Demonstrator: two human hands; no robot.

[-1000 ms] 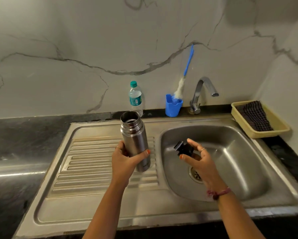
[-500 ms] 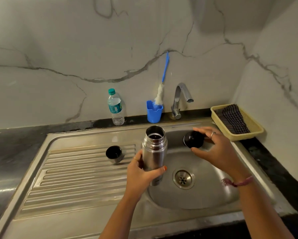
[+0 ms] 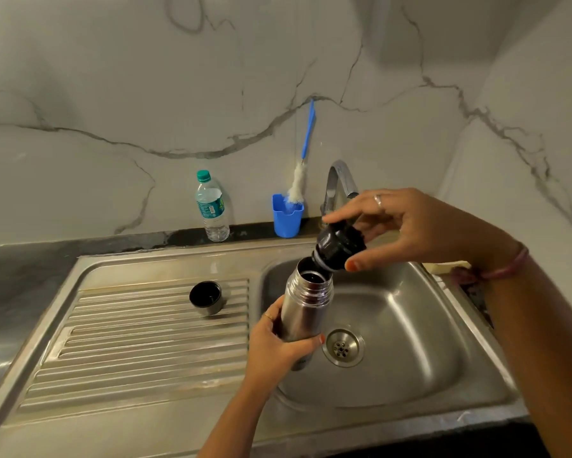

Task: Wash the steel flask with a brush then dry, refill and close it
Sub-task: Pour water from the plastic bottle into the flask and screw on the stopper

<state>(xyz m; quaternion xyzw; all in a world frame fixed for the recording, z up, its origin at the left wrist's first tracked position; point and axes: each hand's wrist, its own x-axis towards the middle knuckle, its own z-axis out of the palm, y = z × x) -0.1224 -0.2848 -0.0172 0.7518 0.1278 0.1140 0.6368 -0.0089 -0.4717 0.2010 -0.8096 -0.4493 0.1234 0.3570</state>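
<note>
My left hand (image 3: 278, 345) grips the steel flask (image 3: 306, 302) round its lower body and holds it upright over the left side of the sink basin (image 3: 420, 342); its mouth is uncovered. My right hand (image 3: 407, 226) pinches the black stopper (image 3: 339, 246), tilted, just above and to the right of the flask's mouth, its lower edge close to the rim. The flask's steel cup lid (image 3: 206, 297) stands mouth up on the ribbed drainboard (image 3: 129, 342). A blue-handled bottle brush (image 3: 302, 160) stands in a blue holder (image 3: 287, 214) against the wall.
A plastic water bottle (image 3: 210, 206) with a green cap stands left of the blue holder. The tap (image 3: 337, 180) rises behind my right hand. The drain (image 3: 343, 347) lies beside the flask's base. A yellow tray's edge (image 3: 443, 266) shows under my right wrist.
The flask has moved right from the drainboard to over the basin. My right hand has brought the black stopper up and over to the flask's mouth. The camera has swung right and closer.
</note>
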